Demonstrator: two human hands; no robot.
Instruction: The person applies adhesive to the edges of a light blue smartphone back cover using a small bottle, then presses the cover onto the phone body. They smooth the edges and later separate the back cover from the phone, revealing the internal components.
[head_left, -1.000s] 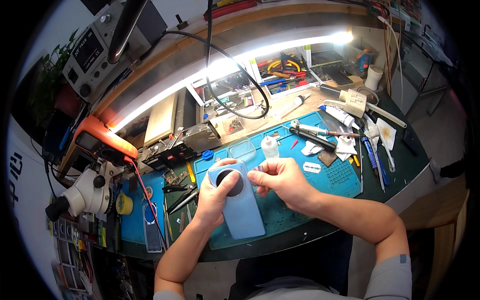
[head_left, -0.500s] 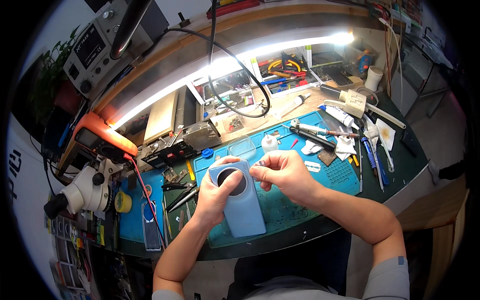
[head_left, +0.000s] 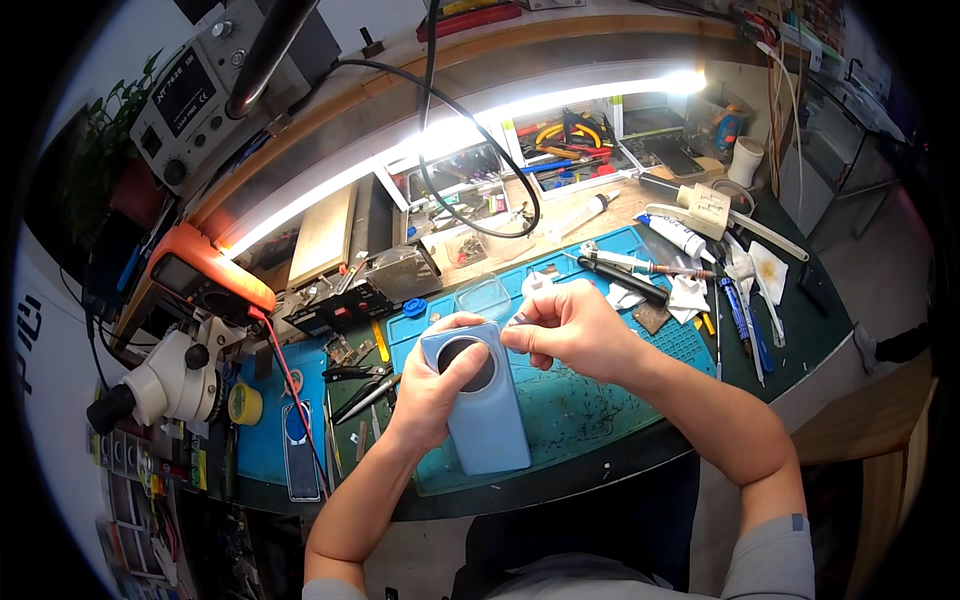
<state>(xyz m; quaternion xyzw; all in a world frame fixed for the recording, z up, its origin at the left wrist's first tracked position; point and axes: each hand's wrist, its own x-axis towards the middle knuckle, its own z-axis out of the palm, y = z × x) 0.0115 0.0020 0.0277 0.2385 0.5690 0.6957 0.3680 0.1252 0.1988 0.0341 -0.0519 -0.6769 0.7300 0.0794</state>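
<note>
A light blue phone [head_left: 491,430] is tilted over the green work mat [head_left: 590,420], its back with the large round dark camera area [head_left: 478,373] facing up. My left hand [head_left: 425,400] grips its left side, with the thumb lying over the camera area. Beside the phone's upper right edge, my right hand [head_left: 575,330] is closed in a pinch. A small greyish bit shows at those fingertips, too small to name. Just behind the right hand, a small white bottle [head_left: 537,282] is partly hidden.
An orange multimeter [head_left: 205,272] and a white microscope [head_left: 165,380] stand at the left. Another phone shell [head_left: 300,460] lies on the blue mat. Pliers [head_left: 360,375] sit left of my left hand. Pens, a white tube [head_left: 675,235] and tissues [head_left: 688,295] crowd the right side.
My right hand has shifted slightly up and left, now covering part of the white bottle and the razor blade that lay on the mat. The left hand and phone barely moved.
</note>
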